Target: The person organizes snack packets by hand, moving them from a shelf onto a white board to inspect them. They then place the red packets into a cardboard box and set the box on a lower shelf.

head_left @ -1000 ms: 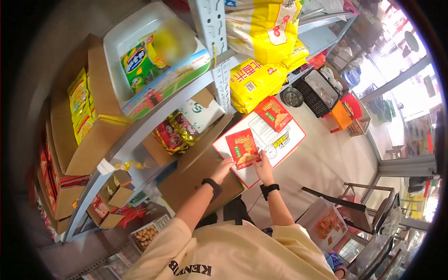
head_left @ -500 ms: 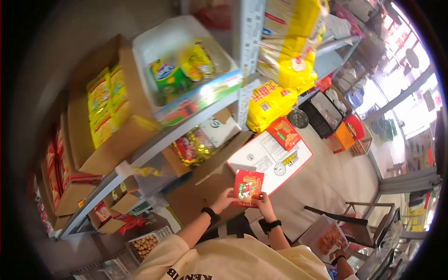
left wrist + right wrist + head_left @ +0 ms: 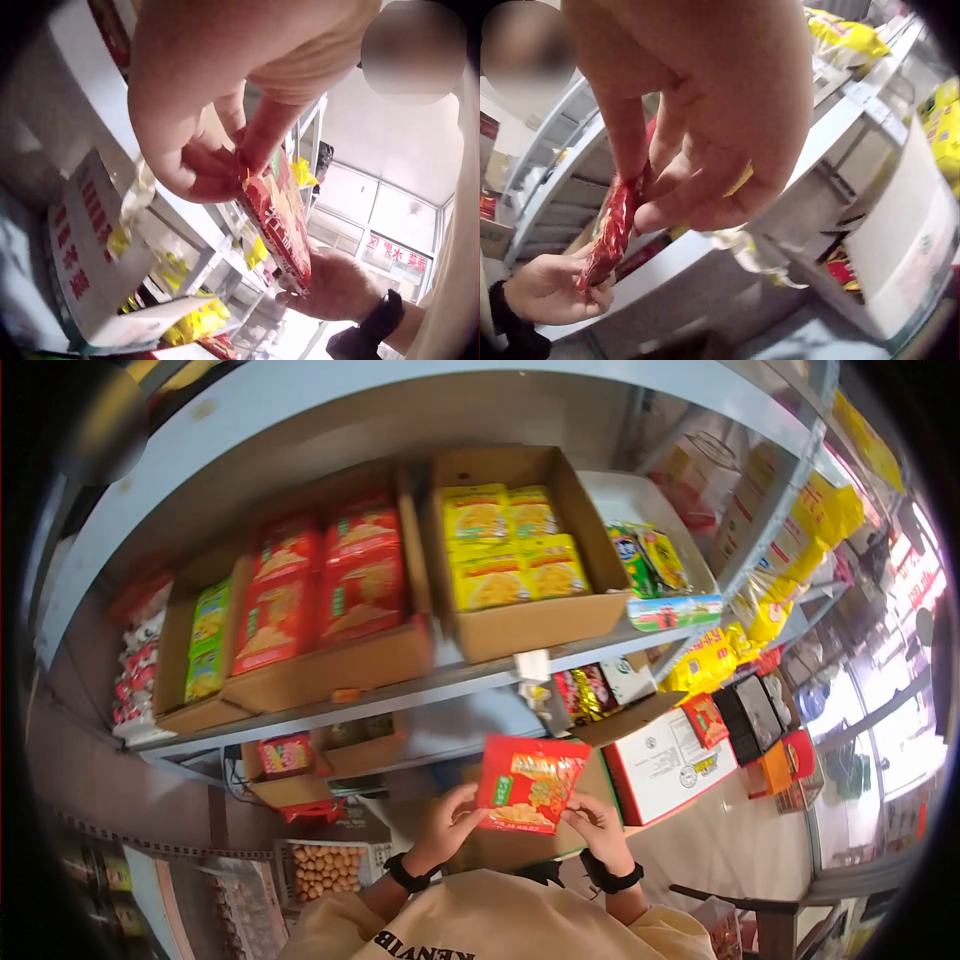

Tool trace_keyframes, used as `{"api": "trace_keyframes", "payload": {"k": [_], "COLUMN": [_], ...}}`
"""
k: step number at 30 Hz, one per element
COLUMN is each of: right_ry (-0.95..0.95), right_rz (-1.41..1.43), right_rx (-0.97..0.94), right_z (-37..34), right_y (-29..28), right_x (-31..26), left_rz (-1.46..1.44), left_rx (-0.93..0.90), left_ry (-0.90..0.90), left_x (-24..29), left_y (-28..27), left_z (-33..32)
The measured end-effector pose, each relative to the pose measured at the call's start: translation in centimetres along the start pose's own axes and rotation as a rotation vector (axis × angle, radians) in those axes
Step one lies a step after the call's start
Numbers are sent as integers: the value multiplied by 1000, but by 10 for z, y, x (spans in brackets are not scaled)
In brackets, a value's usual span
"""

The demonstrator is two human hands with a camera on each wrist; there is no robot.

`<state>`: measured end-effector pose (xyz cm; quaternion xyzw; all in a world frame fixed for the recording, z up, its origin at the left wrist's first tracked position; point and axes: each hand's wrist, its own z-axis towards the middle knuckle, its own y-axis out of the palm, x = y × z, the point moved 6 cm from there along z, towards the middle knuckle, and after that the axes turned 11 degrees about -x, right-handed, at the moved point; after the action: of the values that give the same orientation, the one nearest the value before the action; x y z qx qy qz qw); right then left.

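Observation:
Both hands hold one red snack packet (image 3: 530,784) flat in front of the body, its printed face up. The left hand (image 3: 446,828) pinches its lower left edge, and the right hand (image 3: 600,832) grips the lower right corner. In the left wrist view the packet (image 3: 277,217) stretches between the near left hand (image 3: 217,112) and the right hand (image 3: 337,285). From the right wrist view, the packet (image 3: 613,232) appears edge-on, with the left hand (image 3: 551,289) at its far end. A similar red packet (image 3: 706,720) lies on a white carton (image 3: 668,758).
A shelf edge (image 3: 440,696) runs across the front. On it stand a box of red packets (image 3: 362,595), a box of yellow packets (image 3: 515,550) and a white tray (image 3: 640,510). A crate of round brown items (image 3: 328,868) sits lower left; an orange stool (image 3: 768,770) stands right.
The head view has swung left toward the shelf, bringing the box of red packets into full view. Both hands have lifted the red packet away from the white carton, still gripping it.

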<state>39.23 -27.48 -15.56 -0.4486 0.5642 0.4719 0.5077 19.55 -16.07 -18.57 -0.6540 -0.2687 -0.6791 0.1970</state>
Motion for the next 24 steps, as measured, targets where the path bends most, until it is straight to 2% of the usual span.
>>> {"api": "trace_keyframes", "payload": {"k": [1,4,6,9,12,13,15,17,19,20,22,24], "right_ry": [1,-214,-322,-539,-655,-673,-711,-673,-691,-566,-388,-291], "right_rz": [41,168,-90,-557,-767,-813,-904,-816,-763,-680,-339,-288], "right_rx": [17,76,-29,-129,-159,-160,-168,-209,-240,-274,-335,-354], "right_z": [8,26,36,49,67,73,86,107,129,143,174,198], "right_y": [20,80,104,142,166,171,180,181,179,177,175,176], "right_x": [-2,-30,-42,-107,-159,-173,-197,-211,-222,-223,-218,-228], "left_rz": [37,42,58,43,305,351,360,386,415,424,462,499], "left_rx": [9,108,172,274,279,221,174,124,71,41,-1,-41], "left_ry": [6,94,183,306,389,353,441,507,328,229,212,192], "left_x": [16,58,80,143,185,191,223,246,258,261,267,275], "left_y": [-13,-43,-65,-85,-111,-121,-125,-133,-146,-152,-164,-184], "left_z": [-10,-40,-52,-64,-60,-55,-46,-36,-22,-14,5,35]}}
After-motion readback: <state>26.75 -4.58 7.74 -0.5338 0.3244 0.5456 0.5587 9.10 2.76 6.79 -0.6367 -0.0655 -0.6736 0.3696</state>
